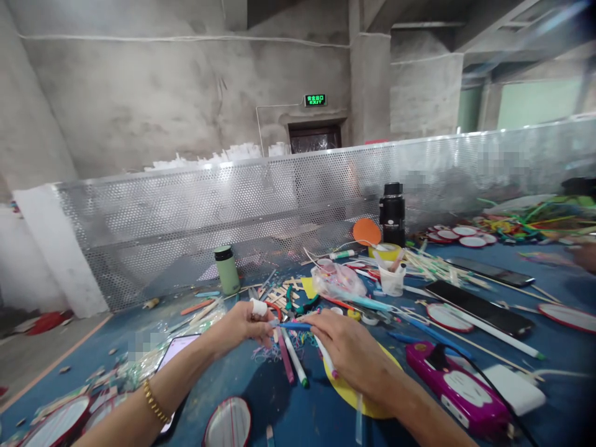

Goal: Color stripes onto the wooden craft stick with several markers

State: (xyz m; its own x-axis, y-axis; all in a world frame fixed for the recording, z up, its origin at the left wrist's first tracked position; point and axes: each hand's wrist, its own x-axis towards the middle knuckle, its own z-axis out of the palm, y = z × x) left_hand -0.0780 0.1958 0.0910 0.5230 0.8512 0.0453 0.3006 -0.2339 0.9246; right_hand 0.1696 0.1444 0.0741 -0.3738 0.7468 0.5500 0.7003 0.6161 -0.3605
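Near the middle of the blue table, both of my hands meet at a slim blue stick (294, 325). My left hand (249, 323), with white tape round a finger, pinches its left end. My right hand (347, 354) grips its right end, and a white marker with a purple tip (328, 360) sticks out below that palm. A yellow disc (365, 400) lies beneath my right hand. Between the hands, a purple marker (285, 357) and a white marker with a green tip (295, 360) rest on the table among thin coloured bands (265, 352).
A green bottle (227, 270) and a black bottle (392, 214) stand before a perforated metal barrier (195, 223). Phones, a purple power strip (459, 388) and a white cup (392, 279) are on the right. Red-rimmed discs lie at the front left. Part of another person's hand shows far right.
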